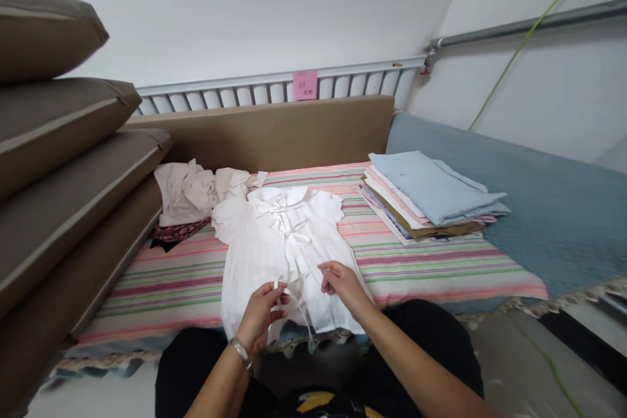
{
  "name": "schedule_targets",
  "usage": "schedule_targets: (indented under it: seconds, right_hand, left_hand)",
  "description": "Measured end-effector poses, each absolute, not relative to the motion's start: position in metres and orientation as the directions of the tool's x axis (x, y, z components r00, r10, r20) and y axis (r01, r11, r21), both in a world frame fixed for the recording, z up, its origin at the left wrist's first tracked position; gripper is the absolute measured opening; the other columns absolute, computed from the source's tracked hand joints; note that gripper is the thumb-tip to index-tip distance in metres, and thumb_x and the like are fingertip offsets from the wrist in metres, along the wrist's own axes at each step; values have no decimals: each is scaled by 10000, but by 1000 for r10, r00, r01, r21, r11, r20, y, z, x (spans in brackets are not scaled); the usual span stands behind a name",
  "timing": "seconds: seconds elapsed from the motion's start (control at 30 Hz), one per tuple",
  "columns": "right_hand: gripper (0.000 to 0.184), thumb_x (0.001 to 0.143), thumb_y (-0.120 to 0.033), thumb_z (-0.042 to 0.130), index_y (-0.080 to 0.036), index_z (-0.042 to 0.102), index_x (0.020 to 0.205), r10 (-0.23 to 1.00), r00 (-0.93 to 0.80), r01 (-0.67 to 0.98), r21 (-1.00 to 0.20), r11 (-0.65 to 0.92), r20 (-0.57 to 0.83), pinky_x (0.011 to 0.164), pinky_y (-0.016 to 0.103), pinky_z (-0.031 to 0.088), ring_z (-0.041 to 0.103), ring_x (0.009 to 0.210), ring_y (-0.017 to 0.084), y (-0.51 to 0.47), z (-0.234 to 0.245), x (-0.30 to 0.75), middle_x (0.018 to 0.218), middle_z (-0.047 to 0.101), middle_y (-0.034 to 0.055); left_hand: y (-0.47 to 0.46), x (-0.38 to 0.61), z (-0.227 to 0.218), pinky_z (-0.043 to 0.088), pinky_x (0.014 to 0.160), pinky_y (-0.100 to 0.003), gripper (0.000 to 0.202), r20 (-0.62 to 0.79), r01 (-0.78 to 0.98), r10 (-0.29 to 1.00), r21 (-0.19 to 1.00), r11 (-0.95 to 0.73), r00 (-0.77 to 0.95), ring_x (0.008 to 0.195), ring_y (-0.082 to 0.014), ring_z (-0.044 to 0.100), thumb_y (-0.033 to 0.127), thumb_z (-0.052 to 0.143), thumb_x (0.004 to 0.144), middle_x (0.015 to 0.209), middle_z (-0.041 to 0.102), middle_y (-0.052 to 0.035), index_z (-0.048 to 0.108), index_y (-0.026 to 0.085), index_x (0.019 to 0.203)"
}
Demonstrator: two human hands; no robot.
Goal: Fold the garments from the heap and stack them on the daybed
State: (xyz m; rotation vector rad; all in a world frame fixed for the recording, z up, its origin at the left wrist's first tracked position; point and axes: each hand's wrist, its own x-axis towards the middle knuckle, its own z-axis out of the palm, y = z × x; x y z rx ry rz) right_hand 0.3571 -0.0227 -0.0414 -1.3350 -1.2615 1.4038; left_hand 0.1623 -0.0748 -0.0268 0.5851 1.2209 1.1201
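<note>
A white short-sleeved blouse [249, 261] lies spread flat, its collar away from me. Two ribbon ties are knotted in bows down its front, one near the collar and an upper bow [290, 234] below it. My left hand [267, 310] is over the lower front, with a thin white ribbon tie [296, 304] pinched between thumb and forefinger. To the right, my right hand [343, 284] hovers just over the blouse, fingers loosely bent and apart, with nothing visible in them. The loose ribbon ends hang towards the blouse's hem.
On the right of the striped cloth [431, 268] is a stack of folded clothes [431, 189], light blue on top. Crumpled beige clothing [189, 189] lies at the back left, beside piled brown cushions [63, 189]. A pink note [305, 85] is on the radiator [210, 96].
</note>
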Motion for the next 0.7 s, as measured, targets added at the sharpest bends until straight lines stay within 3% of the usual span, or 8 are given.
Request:
schedule_targets:
  seconds: [0.1, 0.27, 0.43, 0.53, 0.63, 0.7]
  right_hand:
    - [180, 709, -264, 512, -146, 562, 835, 908, -167, 108, -923, -370, -383, 465, 205, 378, 551, 485, 101, -47, -61, 354, 538, 564, -30]
    - [413, 724, -230, 538, -188, 462, 1127, 838, -284, -42, -867, -497, -466, 479, 206, 403, 561, 520, 100, -57, -71, 326, 643, 596, -31]
    - [94, 736, -221, 536, -174, 522, 817, 659, -523, -5, -771, -637, -541, 417, 174, 306, 387, 392, 50, -41, -61, 311, 513, 466, -72]
    - [99, 707, -245, 569, -168, 508, 713, 689, -510, 54, -819, -571, -514, 416, 184, 283, 371, 408, 57, -39, -60, 312, 509, 462, -63]
    - [145, 682, -268, 586, -165, 493, 637, 774, -437, 81, -877, -474, -458, 463, 195, 295, 404, 470, 66, -41, -58, 312, 538, 480, -50]
    - [169, 663, -264, 593, -164, 482, 582, 858, -362, 113, -931, -348, -365, 504, 204, 301, 400, 507, 71, -42, -56, 311, 527, 447, -56]
  left_hand:
    - [-70, 154, -27, 461, 508, -187, 217, -462, -385, 886, 825, 413, -41, 628, -98, 570, 272, 655, 717, 699, 597, -24, 582, 129, 864]
    - [-74, 160, -20, 471, 479, -184, 186, -517, -463, 854, 744, 483, 59, 630, -112, 609, 251, 624, 751, 756, 644, -40, 538, 155, 886]
    - [-85, 163, -24, 487, 493, -208, 253, -513, -450, 844, 723, 524, 157, 659, -141, 627, 331, 604, 760, 798, 660, -80, 546, 141, 916]
    - [-88, 149, -39, 483, 520, -227, 338, -486, -371, 874, 808, 457, 18, 681, -144, 619, 390, 640, 706, 834, 658, -75, 569, 152, 937]
    - [-85, 128, -62, 473, 537, -265, 376, -351, -101, 897, 937, 336, -270, 706, -180, 616, 446, 634, 652, 822, 659, -82, 606, 144, 874]
    - [-81, 113, -77, 471, 579, -300, 391, -224, 62, 887, 961, 270, -403, 715, -205, 609, 471, 626, 612, 770, 654, -76, 619, 140, 821]
